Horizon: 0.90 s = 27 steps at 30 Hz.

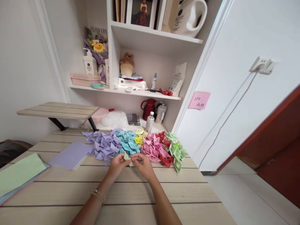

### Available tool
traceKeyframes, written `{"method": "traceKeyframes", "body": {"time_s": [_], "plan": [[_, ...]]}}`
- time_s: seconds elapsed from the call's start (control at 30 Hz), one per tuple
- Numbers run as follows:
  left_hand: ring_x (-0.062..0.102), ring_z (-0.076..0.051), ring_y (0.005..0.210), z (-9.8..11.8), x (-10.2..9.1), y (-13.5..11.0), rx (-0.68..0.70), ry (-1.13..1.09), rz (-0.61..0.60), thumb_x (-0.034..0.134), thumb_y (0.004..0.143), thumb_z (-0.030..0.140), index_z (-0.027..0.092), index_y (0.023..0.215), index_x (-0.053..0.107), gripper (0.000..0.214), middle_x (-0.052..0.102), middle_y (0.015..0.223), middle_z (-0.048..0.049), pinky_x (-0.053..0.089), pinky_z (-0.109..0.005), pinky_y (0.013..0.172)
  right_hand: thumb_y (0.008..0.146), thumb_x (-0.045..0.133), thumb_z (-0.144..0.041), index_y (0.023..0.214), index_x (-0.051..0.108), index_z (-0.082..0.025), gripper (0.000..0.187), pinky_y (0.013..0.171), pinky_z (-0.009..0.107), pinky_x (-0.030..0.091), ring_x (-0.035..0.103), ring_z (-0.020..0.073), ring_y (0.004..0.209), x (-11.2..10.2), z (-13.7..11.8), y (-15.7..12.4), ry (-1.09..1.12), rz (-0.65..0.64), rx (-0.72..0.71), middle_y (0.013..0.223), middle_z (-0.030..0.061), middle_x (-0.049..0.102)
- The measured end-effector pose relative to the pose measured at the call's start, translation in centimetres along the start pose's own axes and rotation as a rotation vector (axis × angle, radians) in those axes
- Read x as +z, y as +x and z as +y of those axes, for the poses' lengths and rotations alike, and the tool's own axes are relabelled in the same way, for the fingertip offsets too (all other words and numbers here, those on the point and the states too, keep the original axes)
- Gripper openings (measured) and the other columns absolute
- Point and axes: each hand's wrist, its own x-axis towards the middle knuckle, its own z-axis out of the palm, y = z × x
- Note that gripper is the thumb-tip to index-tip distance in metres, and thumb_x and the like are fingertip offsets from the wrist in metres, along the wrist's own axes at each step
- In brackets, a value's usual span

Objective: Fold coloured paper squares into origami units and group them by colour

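Note:
Between my two hands is a small folded piece of pale green paper (127,157), held just above the table. My left hand (119,163) pinches its left side, thumb and fingers closed. On the other side my right hand (142,163) grips it between thumb and fingertips. Just beyond lie heaps of folded paper pieces: purple ones (103,145), blue ones (127,142), yellow ones (139,137), pink ones (152,147), red ones (167,160) and green ones (177,150). The lower edge of the held paper is partly covered by my fingers.
Flat purple sheets (70,154) and a stack topped with green paper (21,175) lie on the slatted table (131,195) at left. A clear bottle (149,122) stands behind the heaps, near a red jug (148,109). A raised wooden stand (58,110) occupies the back left.

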Motion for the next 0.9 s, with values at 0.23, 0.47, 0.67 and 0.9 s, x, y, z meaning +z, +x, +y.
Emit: {"method": "traceKeyframes", "body": {"time_s": [0.23, 0.47, 0.67, 0.9], "plan": [[0.062, -0.015, 0.055, 0.2, 0.3, -0.5, -0.020, -0.039, 0.168, 0.078, 0.047, 0.026, 0.015, 0.066, 0.056, 0.031, 0.066, 0.057, 0.0015, 0.050, -0.024, 0.055, 0.062, 0.068, -0.028, 0.093, 0.060, -0.018, 0.034, 0.052, 0.024, 0.049, 0.063, 0.0172, 0.065, 0.4, 0.9, 0.0, 0.059, 0.030, 0.021, 0.080, 0.0044, 0.067], [0.067, -0.019, 0.060, 0.7, 0.4, -0.4, -0.047, -0.084, 0.128, 0.076, 0.049, 0.034, 0.013, 0.069, 0.061, 0.032, 0.069, 0.060, -0.0026, 0.054, -0.032, 0.066, 0.065, 0.065, -0.031, 0.084, 0.056, -0.017, 0.026, 0.040, 0.020, 0.041, 0.056, 0.0129, 0.045, 0.9, 2.2, 0.1, 0.121, 0.101, 0.093, 0.057, -0.0017, 0.062], [0.068, -0.020, 0.065, 1.0, 0.1, -0.4, -0.006, -0.116, 0.167, 0.074, 0.055, 0.032, 0.012, 0.077, 0.063, 0.031, 0.071, 0.065, -0.0042, 0.053, -0.034, 0.073, 0.071, 0.061, -0.032, 0.092, 0.060, -0.018, 0.025, 0.055, 0.027, 0.050, 0.063, 0.0178, 0.060, 0.3, 1.8, 0.1, 0.079, 0.077, -0.004, 0.066, 0.0017, 0.066], [0.068, -0.024, 0.076, 0.9, -0.3, 0.0, 0.006, -0.156, 0.121, 0.072, 0.057, 0.037, 0.012, 0.093, 0.062, 0.045, 0.072, 0.080, -0.0094, 0.051, -0.041, 0.080, 0.082, 0.051, -0.024, 0.092, 0.067, -0.022, 0.019, 0.062, 0.029, 0.052, 0.065, 0.0174, 0.066, -0.6, 1.4, 0.0, -0.132, 0.125, -0.227, 0.080, 0.0042, 0.070]]}}
